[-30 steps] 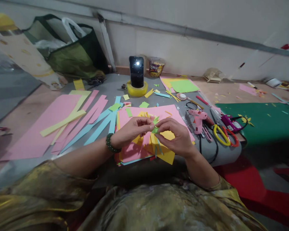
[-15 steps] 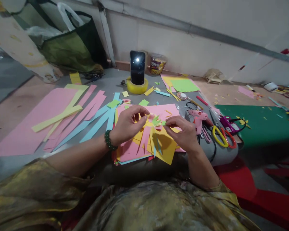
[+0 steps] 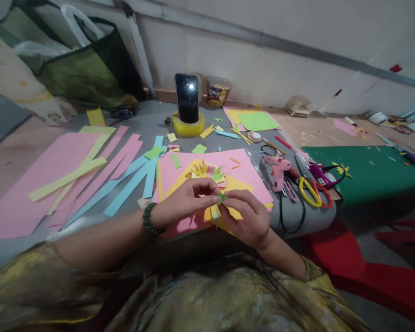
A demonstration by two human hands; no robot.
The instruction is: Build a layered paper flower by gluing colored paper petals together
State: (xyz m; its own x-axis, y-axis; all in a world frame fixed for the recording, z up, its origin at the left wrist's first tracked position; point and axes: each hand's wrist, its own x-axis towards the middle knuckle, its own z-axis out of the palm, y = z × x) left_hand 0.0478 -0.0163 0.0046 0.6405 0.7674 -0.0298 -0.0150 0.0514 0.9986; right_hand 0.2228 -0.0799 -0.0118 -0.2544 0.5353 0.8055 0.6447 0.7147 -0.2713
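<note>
Between the fingertips of my left hand (image 3: pixel 196 200) and my right hand (image 3: pixel 247 214) is a small green paper piece (image 3: pixel 222 198), pinched from both sides. Just beyond my fingers lies a paper flower (image 3: pixel 199 169) with a fringed yellow centre and pointed green leaves (image 3: pixel 217 174). Yellow and pink paper parts spread under my hands, partly hidden by them. Beneath everything is a stack of coloured sheets topped by pink paper (image 3: pixel 243 161). A small green strip (image 3: pixel 175 161) rests on the stack's far left.
Pink, yellow and blue paper strips (image 3: pixel 127 182) lie to the left. A phone (image 3: pixel 187 97) stands in a yellow tape roll (image 3: pixel 188 125), near a snack cup (image 3: pixel 217 92). To the right are a pink glue gun (image 3: pixel 278 170), scissors (image 3: pixel 310 192) and a green mat (image 3: pixel 376 173).
Both hands have moved nearer to me and come together, now both pinching the green piece that was in the right hand. The flower and the green strip are more exposed.
</note>
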